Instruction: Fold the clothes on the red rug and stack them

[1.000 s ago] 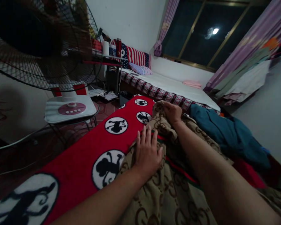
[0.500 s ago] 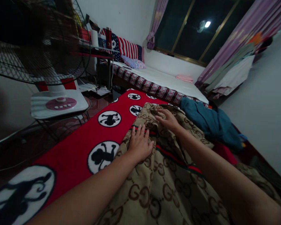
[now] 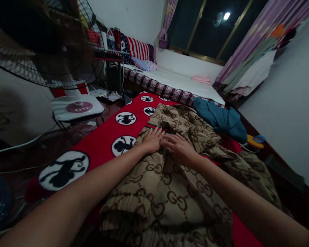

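A tan garment (image 3: pixel 167 192) with brown letter patterns and a green-and-red stripe lies rumpled over a red blanket (image 3: pixel 103 137) that bears monkey figures in white circles. Flat on the garment near its stripe rests my left hand (image 3: pixel 153 140), fingers spread and nothing held. My right hand (image 3: pixel 179 147) is just to the right, its fingertips touching the cloth beside the left fingers. Its fingers are apart and partly bent. Elastic gathers show at the garment's near edge.
A running fan (image 3: pixel 78 103) stands at the left. Behind the blanket is a bed (image 3: pixel 180 80) with pillows. A teal cloth (image 3: pixel 218 118) and a yellow object (image 3: pixel 254 141) lie at the right. Clothes (image 3: pixel 254 75) hang by the curtain.
My right hand has come down and left, beside my left hand. The garment's far part lies flatter, and its gathered near edge now shows. The view has shifted.
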Tool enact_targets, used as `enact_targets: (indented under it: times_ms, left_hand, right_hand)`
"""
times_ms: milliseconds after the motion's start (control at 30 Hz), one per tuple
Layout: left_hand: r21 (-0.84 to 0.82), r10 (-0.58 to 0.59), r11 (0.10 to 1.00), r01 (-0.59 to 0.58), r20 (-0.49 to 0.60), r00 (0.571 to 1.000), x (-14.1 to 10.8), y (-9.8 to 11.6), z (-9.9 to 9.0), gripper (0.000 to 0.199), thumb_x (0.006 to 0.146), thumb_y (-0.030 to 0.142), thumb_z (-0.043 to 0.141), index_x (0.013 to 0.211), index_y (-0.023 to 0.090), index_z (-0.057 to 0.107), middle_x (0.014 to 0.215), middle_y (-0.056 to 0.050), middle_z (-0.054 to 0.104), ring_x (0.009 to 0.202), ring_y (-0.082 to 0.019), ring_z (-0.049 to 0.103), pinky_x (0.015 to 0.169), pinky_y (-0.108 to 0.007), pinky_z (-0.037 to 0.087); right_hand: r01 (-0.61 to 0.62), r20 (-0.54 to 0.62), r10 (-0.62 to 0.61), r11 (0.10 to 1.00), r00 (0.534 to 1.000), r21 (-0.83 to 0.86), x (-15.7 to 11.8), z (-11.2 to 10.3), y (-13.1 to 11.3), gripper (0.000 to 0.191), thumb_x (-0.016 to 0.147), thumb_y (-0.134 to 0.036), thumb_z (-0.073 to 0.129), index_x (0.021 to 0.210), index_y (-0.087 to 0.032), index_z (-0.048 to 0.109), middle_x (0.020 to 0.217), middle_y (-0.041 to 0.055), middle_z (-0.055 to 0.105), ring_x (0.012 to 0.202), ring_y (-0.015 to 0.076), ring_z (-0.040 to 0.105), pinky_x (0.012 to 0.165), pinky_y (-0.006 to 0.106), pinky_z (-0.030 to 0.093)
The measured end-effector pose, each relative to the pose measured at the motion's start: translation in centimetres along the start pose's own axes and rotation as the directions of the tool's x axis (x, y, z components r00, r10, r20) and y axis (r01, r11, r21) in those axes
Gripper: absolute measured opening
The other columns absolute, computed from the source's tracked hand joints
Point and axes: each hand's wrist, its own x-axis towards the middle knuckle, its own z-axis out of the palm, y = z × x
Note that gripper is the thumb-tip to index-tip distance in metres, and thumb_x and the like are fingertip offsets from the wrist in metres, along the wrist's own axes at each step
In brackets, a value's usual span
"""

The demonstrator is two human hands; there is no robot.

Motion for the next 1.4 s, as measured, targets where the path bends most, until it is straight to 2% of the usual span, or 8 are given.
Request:
enact_targets:
  times_ms: [200, 467, 667, 867, 1000, 1133, 1333, 1400]
  left_hand:
    - [-0.311, 0.19, 0.94, -0.144, 0.124, 0.974, -2.1, -2.1, -1.9, 0.052, 0.091, 0.026, 0.046, 0.142, 0.021, 0.039, 0.155, -0.011, 0.024, 0.145, -0.025, 0.015, 0.114, -0.047, 0.019]
    - [-0.41, 0.202, 0.895, -0.176, 0.019, 0.979, -1.7, -0.2, -5.8, 0.044, 0.09, 0.025, 0.048, 0.132, 0.013, 0.051, 0.137, -0.009, 0.054, 0.126, -0.02, 0.05, 0.108, -0.033, 0.035]
    - [-0.129, 0.072, 0.989, -0.076, -0.036, 0.997, -4.6, 3.4, -1.5, 0.054, 0.092, 0.045, 0.045, 0.142, 0.023, 0.041, 0.153, -0.012, 0.031, 0.141, -0.03, 0.026, 0.113, -0.05, 0.024]
    - [-0.013, 0.046, 0.999, -0.049, -0.189, 0.981, -6.0, 3.9, 1.8, 0.057, 0.093, 0.049, 0.042, 0.145, 0.027, 0.035, 0.156, -0.009, 0.025, 0.143, -0.027, 0.021, 0.116, -0.051, 0.016]
    - [-0.004, 0.048, 0.999, -0.05, -0.214, 0.976, -5.8, 3.9, 1.6, 0.057, 0.092, 0.049, 0.045, 0.145, 0.028, 0.036, 0.155, -0.009, 0.028, 0.143, -0.027, 0.023, 0.116, -0.05, 0.017]
    - [-0.018, 0.043, 0.999, -0.048, -0.222, 0.974, -5.9, 3.9, 1.8, 0.058, 0.092, 0.05, 0.045, 0.145, 0.029, 0.036, 0.155, -0.008, 0.028, 0.142, -0.027, 0.025, 0.115, -0.05, 0.018]
    - [-0.04, 0.035, 0.998, -0.045, -0.22, 0.975, -5.9, 3.9, 2.0, 0.058, 0.092, 0.051, 0.043, 0.144, 0.028, 0.037, 0.155, -0.009, 0.027, 0.143, -0.027, 0.024, 0.115, -0.05, 0.017]
    - [-0.048, 0.042, 0.997, -0.054, -0.22, 0.975, -5.8, 3.9, 1.9, 0.058, 0.091, 0.05, 0.044, 0.144, 0.029, 0.036, 0.155, -0.008, 0.027, 0.142, -0.028, 0.024, 0.115, -0.05, 0.017]
  right_hand:
    - [0.146, -0.143, -0.114, 0.959, 0.983, 0.244, -3.1, 0.8, -7.2, 0.064, 0.071, -0.012, 0.058, 0.134, -0.022, 0.05, 0.153, 0.0138, 0.029, 0.137, 0.0279, 0.034, 0.108, 0.05, 0.031]
    - [0.214, -0.422, -0.018, 0.881, 0.907, 0.422, -4.1, -1.8, -5.9, 0.05, 0.073, 0.0, 0.038, 0.108, -0.026, 0.064, 0.121, 0.0027, 0.066, 0.117, 0.0159, 0.057, 0.106, 0.039, 0.035]
    - [0.189, -0.24, -0.072, 0.838, 0.968, 0.513, -6.3, 0.4, -6.6, 0.052, 0.069, 0.0, 0.04, 0.11, -0.024, 0.063, 0.113, 0.0029, 0.069, 0.11, 0.0162, 0.061, 0.105, 0.037, 0.037]
    - [-0.175, -0.299, 0.245, 0.954, 0.922, 0.243, -6.9, 1.3, -0.1, 0.052, 0.064, 0.003, 0.042, 0.102, -0.024, 0.066, 0.125, 0.005, 0.062, 0.117, 0.0211, 0.054, 0.109, 0.046, 0.029]
    - [-0.531, -0.156, 0.516, 0.843, 0.842, -0.082, -6.7, 1.6, 5.5, 0.063, 0.068, -0.005, 0.053, 0.128, -0.024, 0.056, 0.139, 0.0127, 0.047, 0.124, 0.0305, 0.043, 0.098, 0.044, 0.039]
    - [-0.501, 0.113, 0.532, 0.837, 0.839, -0.221, -6.5, 0.3, 7.8, 0.041, 0.077, -0.01, 0.047, 0.112, -0.021, 0.064, 0.103, 0.0109, 0.061, 0.096, 0.0229, 0.057, 0.075, 0.029, 0.044]
    - [-0.593, -0.218, 0.553, 0.719, 0.804, -0.363, -8.6, -6.0, 9.9, 0.028, 0.082, -0.018, 0.049, 0.101, -0.027, 0.068, 0.104, 0.0095, 0.061, 0.097, 0.0239, 0.055, 0.062, 0.029, 0.039]
    - [-0.608, -0.108, 0.627, 0.678, 0.772, -0.412, -9.3, -6.9, 10.3, 0.024, 0.079, -0.017, 0.053, 0.091, -0.027, 0.071, 0.1, 0.0109, 0.064, 0.096, 0.0254, 0.056, 0.059, 0.029, 0.038]
